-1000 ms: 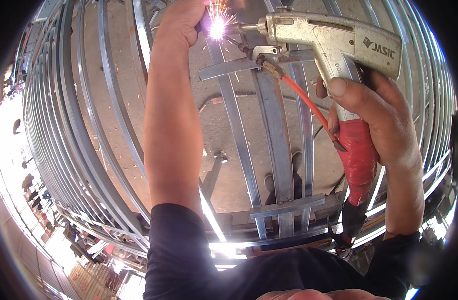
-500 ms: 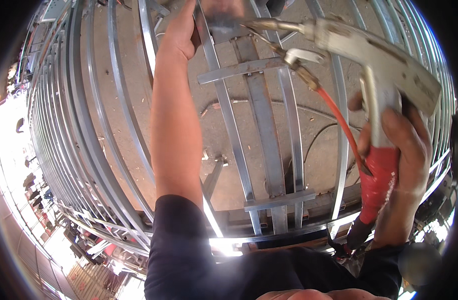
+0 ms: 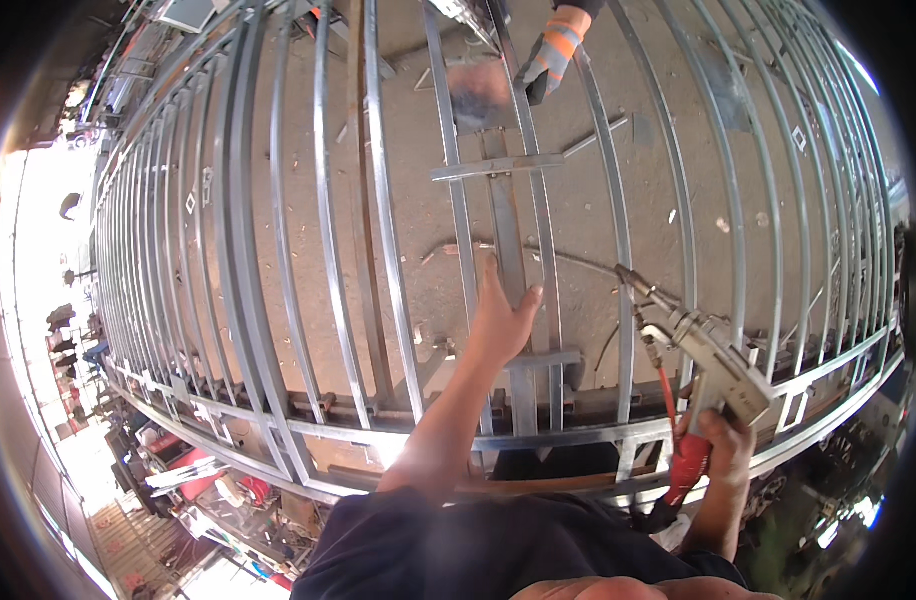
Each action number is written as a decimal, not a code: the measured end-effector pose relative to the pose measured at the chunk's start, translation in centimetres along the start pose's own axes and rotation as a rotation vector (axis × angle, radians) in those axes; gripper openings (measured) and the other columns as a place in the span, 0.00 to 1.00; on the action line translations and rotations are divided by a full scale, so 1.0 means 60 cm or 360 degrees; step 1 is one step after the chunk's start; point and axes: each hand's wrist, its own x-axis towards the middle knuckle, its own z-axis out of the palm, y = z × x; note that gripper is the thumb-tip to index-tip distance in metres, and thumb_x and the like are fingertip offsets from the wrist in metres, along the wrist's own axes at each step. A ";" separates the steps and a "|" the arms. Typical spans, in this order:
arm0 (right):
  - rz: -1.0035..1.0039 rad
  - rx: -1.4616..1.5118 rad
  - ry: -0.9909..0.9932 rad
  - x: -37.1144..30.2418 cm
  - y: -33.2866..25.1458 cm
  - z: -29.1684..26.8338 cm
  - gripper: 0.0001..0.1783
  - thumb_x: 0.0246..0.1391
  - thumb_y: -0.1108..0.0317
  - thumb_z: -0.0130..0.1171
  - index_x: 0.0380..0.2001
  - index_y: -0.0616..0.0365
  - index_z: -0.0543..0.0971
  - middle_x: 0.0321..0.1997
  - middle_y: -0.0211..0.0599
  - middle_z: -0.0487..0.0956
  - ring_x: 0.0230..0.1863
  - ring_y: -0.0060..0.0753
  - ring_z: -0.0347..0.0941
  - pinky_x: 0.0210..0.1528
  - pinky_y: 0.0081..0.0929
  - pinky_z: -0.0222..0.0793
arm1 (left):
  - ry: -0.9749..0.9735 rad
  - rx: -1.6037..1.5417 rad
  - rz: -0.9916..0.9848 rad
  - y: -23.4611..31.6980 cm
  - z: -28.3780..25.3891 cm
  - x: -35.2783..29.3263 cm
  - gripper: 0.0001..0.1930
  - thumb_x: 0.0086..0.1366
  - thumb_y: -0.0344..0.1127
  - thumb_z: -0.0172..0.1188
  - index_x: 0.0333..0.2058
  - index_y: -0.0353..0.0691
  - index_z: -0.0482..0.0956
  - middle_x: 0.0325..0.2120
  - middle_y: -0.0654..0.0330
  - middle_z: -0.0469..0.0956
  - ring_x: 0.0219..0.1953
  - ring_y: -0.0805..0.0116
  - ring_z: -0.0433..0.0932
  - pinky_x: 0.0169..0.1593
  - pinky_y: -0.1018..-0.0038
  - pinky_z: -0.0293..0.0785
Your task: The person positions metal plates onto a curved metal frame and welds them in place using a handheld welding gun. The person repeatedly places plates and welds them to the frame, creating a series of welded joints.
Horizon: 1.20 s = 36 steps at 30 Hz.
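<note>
My left hand [image 3: 506, 318] reaches over the long flat steel bar [image 3: 510, 235] between two metal tubes, thumb and forefinger spread and nothing visibly held. Whether it touches the bar I cannot tell. My right hand [image 3: 726, 450] is closed round the red grip of a welding gun [image 3: 723, 372] with a metal body. A thin red hose [image 3: 668, 400] runs along the gun, and its nozzle points up and left over the tubes. A short crosspiece [image 3: 498, 167] lies over the bar and both tubes; another crosspiece [image 3: 550, 359] sits nearer me, beside my left wrist.
Rows of parallel metal tubes [image 3: 330, 200] extend on both sides, joined to a near rail [image 3: 618, 433]. Another person's gloved hand [image 3: 550, 60] is at a tube at the far side. A cable [image 3: 578, 262] lies on the concrete floor [image 3: 598, 225] below.
My left hand has drawn back from the far end to over the flat bar. The welding gun has come lower and nearer me in my right hand. The view has shifted; the gloved hand now shows.
</note>
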 end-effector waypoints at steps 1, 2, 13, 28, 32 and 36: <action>-0.0167 0.0013 -0.0002 -0.013 -0.001 0.009 0.31 0.55 0.61 0.68 0.56 0.70 0.73 0.45 0.49 0.81 0.29 0.36 0.82 0.30 0.31 0.80 | -0.0116 -0.0084 -0.0242 0.011 0.008 -0.011 0.47 0.69 0.49 0.63 0.72 0.28 0.47 0.63 0.29 0.67 0.63 0.32 0.71 0.63 0.48 0.71; -0.0078 0.0006 -0.0074 -0.034 -0.007 0.002 0.32 0.55 0.61 0.68 0.57 0.70 0.72 0.45 0.49 0.81 0.30 0.36 0.82 0.30 0.31 0.80 | -0.0231 -0.0170 -0.0483 0.022 0.011 -0.021 0.48 0.68 0.50 0.63 0.72 0.28 0.46 0.64 0.28 0.66 0.64 0.30 0.70 0.63 0.48 0.71; -0.0279 0.0094 -0.0415 -0.122 0.025 -0.032 0.19 0.63 0.66 0.62 0.52 0.67 0.76 0.42 0.44 0.82 0.31 0.31 0.81 0.32 0.28 0.79 | 0.0066 -0.0564 -0.0579 0.127 -0.162 -0.282 0.42 0.63 0.41 0.69 0.69 0.29 0.59 0.54 0.45 0.76 0.52 0.59 0.77 0.56 0.67 0.73; -0.0555 -0.0794 -0.0942 -0.444 0.235 0.220 0.13 0.66 0.68 0.62 0.50 0.62 0.79 0.42 0.33 0.82 0.39 0.24 0.78 0.41 0.27 0.76 | 0.1688 -0.0473 -0.0807 -0.194 -0.444 -0.931 0.28 0.58 0.35 0.72 0.52 0.32 0.68 0.28 0.51 0.83 0.27 0.65 0.84 0.31 0.67 0.80; -0.0811 -0.1163 -0.1143 -0.561 0.297 0.356 0.21 0.64 0.66 0.65 0.58 0.63 0.77 0.50 0.37 0.83 0.49 0.30 0.79 0.53 0.30 0.74 | 0.1935 -0.0596 -0.0843 -0.349 -0.491 -1.098 0.35 0.58 0.34 0.72 0.60 0.31 0.64 0.32 0.48 0.82 0.27 0.65 0.83 0.30 0.67 0.81; -0.0578 -0.1133 -0.1529 -0.671 0.310 0.524 0.26 0.65 0.64 0.64 0.62 0.62 0.74 0.56 0.38 0.82 0.55 0.29 0.76 0.60 0.30 0.70 | 0.2065 -0.0502 -0.0960 -0.439 -0.539 -1.243 0.42 0.56 0.38 0.74 0.66 0.29 0.63 0.33 0.49 0.82 0.29 0.64 0.83 0.35 0.67 0.81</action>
